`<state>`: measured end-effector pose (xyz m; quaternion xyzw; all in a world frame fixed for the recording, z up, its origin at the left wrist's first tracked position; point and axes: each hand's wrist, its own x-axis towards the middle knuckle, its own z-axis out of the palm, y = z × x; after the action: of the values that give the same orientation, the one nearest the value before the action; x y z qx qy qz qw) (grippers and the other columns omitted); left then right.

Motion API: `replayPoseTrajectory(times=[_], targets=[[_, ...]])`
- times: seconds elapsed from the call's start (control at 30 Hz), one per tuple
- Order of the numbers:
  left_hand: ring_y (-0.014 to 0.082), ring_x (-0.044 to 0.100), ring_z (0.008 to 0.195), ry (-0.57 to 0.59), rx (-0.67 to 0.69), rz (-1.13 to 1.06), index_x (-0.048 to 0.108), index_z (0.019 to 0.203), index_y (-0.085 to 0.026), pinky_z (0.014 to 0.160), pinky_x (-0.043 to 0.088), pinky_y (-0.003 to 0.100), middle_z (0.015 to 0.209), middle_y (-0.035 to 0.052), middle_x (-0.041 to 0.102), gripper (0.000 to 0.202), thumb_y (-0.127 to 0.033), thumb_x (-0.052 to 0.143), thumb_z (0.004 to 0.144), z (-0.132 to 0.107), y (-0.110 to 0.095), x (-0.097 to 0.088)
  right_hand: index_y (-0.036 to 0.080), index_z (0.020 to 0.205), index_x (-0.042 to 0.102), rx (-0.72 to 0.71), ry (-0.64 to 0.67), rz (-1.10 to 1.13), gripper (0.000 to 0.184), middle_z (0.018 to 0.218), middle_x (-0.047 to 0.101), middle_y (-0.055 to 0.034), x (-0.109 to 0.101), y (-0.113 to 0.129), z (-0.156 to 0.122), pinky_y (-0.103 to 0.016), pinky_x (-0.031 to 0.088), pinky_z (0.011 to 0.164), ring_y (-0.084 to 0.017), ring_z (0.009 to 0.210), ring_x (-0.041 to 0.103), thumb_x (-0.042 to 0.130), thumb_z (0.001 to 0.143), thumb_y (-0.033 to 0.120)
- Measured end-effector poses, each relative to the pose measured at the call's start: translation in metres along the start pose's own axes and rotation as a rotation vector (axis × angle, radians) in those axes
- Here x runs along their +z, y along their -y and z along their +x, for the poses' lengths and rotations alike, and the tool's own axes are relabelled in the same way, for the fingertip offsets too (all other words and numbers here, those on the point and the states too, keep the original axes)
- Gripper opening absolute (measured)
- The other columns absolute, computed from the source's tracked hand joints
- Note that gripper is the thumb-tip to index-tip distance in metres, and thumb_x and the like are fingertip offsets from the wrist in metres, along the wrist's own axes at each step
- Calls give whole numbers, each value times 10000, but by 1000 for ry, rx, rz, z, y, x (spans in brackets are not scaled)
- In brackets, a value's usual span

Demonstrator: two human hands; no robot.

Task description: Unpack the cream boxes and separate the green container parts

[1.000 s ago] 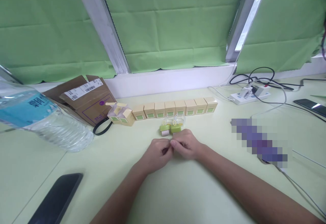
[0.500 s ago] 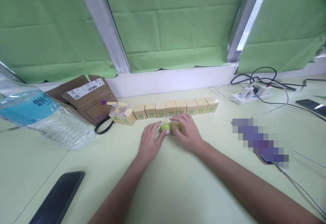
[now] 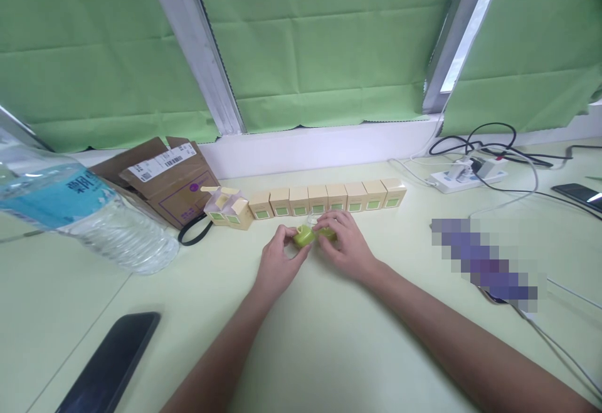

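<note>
My left hand pinches a small rounded green item between thumb and fingers, just above the tabletop or resting on it; I cannot tell which. A pale loop shows on its top. Close on the right, my right hand has its thumb and curled fingers around a second green item, which the fingers partly cover. Some clear or whitish material lies behind the two. Beyond the hands runs a row of small beige boxes with green labels. At its left end stand opened boxes with their flaps up.
A large water bottle leans in at left, before a brown carton and a black band. A dark phone-like slab lies front left. At right are a white power strip, cables and another phone.
The green item in my left hand has turned, so its white part no longer shows. My left fingers have bent closer around it. The right hand has barely moved.
</note>
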<state>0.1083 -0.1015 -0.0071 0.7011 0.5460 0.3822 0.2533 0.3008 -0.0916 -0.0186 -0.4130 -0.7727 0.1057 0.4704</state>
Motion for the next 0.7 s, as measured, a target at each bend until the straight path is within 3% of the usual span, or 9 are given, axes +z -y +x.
replayPoseTrajectory(times=[0.13, 0.33, 0.5, 0.7], targets=[[183, 677, 1000, -75, -3, -261, 480, 938, -219, 955, 529, 379, 1139, 75, 666, 354, -384, 753, 783, 3, 3, 3, 240, 1065, 616, -22, -15, 6, 174, 1111, 656, -82, -3, 3, 1, -462, 450, 1012, -266, 1163, 540, 566, 907, 187], [199, 679, 1059, 21, -77, -674, 437, 969, -219, 960, 535, 361, 1109, 65, 658, 483, -361, 828, 724, 2, -6, 1, 243, 1132, 584, -40, -20, 68, 239, 1122, 676, -74, -5, 6, 2, -455, 460, 981, -264, 1131, 557, 632, 918, 340], [199, 676, 1016, 171, -135, -750, 459, 1311, -261, 879, 545, 321, 1202, 77, 613, 696, -338, 834, 730, -3, -14, -1, 251, 1120, 605, 2, 5, 117, 248, 1117, 689, -69, -5, 8, 1, -458, 470, 977, -274, 1163, 542, 649, 915, 383], [204, 642, 1007, 288, -107, -730, 561, 1159, -206, 833, 521, 287, 1165, 87, 643, 577, -345, 866, 690, -4, -12, 4, 248, 1048, 650, -1, -12, 161, 189, 1007, 714, -61, -4, 9, 0, -437, 502, 908, -270, 1109, 563, 659, 908, 375]])
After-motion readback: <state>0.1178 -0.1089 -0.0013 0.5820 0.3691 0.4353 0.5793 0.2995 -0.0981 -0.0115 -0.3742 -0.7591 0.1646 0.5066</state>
